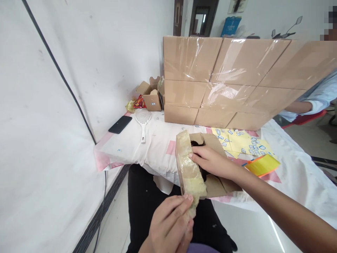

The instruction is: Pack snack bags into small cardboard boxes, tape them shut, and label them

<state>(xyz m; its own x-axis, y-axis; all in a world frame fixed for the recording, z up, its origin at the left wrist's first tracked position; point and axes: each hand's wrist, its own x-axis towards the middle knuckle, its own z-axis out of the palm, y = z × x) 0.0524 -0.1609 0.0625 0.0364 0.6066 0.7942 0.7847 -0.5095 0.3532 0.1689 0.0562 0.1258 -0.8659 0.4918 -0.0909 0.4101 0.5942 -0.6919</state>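
Observation:
A small open cardboard box (210,175) wrapped in clear yellowish tape sits tilted at the table's near edge. My right hand (213,162) lies over its open top, fingers curled on the taped flap (188,165), above something dark inside. My left hand (168,225) is low in front, fingers pinched on the lower end of the taped flap, where the tape bunches up.
A wall of taped cardboard cartons (231,80) stands across the table. Yellow sticker sheets (242,142), a yellow tape roll (263,165), a white slotted scoop (143,121), a black phone (120,124) and a small open box (151,96) lie around. Another person's sleeve (316,100) shows at the right.

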